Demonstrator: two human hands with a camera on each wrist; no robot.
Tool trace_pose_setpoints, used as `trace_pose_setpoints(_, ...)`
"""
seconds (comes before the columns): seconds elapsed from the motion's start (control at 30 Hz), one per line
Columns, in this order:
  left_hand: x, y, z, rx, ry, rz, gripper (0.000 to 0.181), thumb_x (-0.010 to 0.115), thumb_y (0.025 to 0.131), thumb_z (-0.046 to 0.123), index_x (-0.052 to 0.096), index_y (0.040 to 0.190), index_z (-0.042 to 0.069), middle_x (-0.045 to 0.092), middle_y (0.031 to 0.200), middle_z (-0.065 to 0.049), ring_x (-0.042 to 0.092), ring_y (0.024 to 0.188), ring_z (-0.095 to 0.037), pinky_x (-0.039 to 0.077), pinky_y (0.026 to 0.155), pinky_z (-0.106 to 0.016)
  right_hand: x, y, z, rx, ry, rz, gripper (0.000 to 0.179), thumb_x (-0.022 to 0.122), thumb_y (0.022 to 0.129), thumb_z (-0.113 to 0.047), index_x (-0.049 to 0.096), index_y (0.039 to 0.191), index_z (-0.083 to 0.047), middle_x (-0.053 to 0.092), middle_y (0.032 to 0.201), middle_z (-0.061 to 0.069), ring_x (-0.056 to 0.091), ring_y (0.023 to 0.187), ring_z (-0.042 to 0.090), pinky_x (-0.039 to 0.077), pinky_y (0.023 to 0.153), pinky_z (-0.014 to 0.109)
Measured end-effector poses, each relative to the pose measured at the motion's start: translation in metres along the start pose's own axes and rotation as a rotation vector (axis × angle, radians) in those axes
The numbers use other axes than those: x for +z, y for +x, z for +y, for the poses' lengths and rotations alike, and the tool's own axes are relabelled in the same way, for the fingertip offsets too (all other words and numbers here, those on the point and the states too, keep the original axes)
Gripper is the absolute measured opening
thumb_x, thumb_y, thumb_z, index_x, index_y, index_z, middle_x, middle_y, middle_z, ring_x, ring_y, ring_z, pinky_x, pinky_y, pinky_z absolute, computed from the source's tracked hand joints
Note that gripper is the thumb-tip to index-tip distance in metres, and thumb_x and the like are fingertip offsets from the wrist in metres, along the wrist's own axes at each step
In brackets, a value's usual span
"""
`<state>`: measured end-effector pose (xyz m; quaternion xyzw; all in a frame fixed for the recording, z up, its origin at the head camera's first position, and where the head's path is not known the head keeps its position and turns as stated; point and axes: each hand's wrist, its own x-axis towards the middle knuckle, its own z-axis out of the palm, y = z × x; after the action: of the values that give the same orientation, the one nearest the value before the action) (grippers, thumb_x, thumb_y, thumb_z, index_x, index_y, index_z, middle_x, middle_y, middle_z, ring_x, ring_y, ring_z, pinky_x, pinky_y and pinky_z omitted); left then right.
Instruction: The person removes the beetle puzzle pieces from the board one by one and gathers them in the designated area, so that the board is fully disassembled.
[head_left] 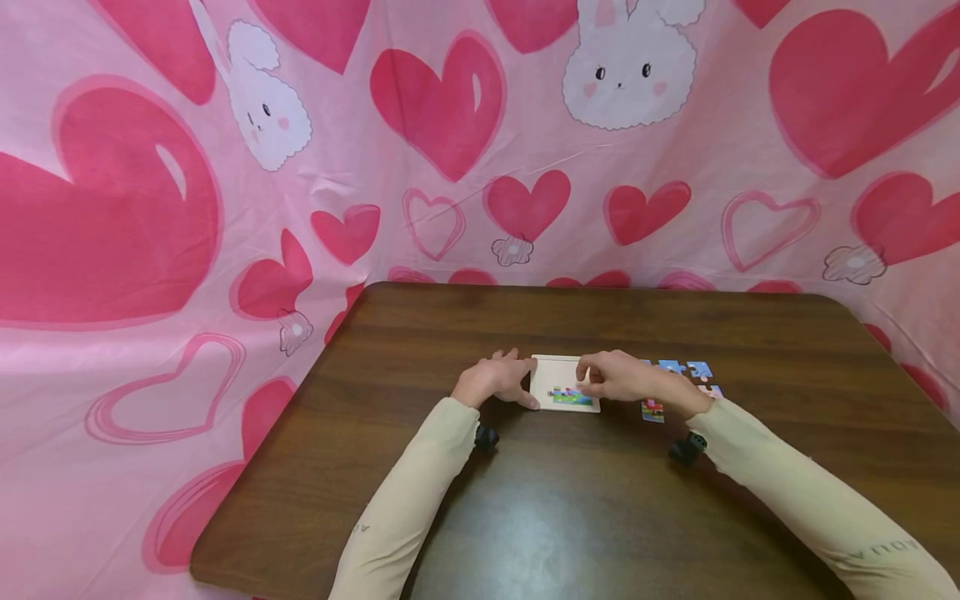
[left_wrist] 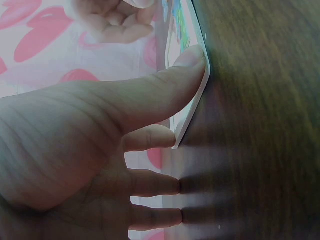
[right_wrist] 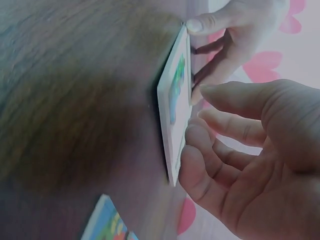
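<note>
A pale puzzle tray (head_left: 553,372) lies on the table with joined green and blue jigsaw pieces (head_left: 572,397) along its near side. My left hand (head_left: 495,380) rests at the tray's left side, its fingers fairly straight. In the left wrist view its thumb (left_wrist: 190,57) presses on the tray's corner and the index finger touches the edge; two other fingertips touch the table. My right hand (head_left: 617,375) is over the tray's right part with loosely bent fingers. The right wrist view shows its thumb (right_wrist: 235,97) and index fingertips apart, with no piece visible between them.
Several loose jigsaw pieces (head_left: 699,370) lie right of the tray, some partly hidden by the right forearm. One piece with red and green (head_left: 652,410) sits nearest the tray. The brown wooden table (head_left: 525,500) meets a pink heart-patterned cloth (head_left: 450,208) behind and to the left.
</note>
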<state>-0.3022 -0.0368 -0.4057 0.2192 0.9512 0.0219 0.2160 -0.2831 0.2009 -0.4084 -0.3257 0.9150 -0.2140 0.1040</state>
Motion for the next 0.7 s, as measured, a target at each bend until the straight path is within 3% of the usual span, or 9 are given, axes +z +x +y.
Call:
trace_pose_setpoints(0.27, 0.001, 0.001, 0.000, 0.003, 0.022, -0.003, 0.084, 0.069, 0.085, 0.055, 0.033, 0.154, 0.023, 0.025, 0.163, -0.010, 0.024, 0.149, -0.036, 0.027, 0.117, -0.056, 0.009, 0.008, -0.006, 0.002, -0.016, 0.002, 0.015, 0.067, 0.092, -0.017, 0.066, 0.102, -0.006, 0.062, 0.075, -0.002, 0.048, 0.063, 0.008, 0.042, 0.060, 0.023)
trace_pose_setpoints(0.7, 0.000, 0.001, 0.000, 0.002, 0.026, -0.003, 0.084, 0.069, 0.085, 0.055, 0.033, 0.154, 0.023, 0.025, 0.163, -0.010, 0.024, 0.149, -0.036, 0.028, 0.117, -0.057, 0.021, 0.017, -0.008, 0.004, -0.023, 0.033, 0.012, 0.072, 0.085, -0.014, 0.066, 0.093, -0.007, 0.059, 0.072, -0.003, 0.049, 0.065, 0.007, 0.041, 0.061, 0.023)
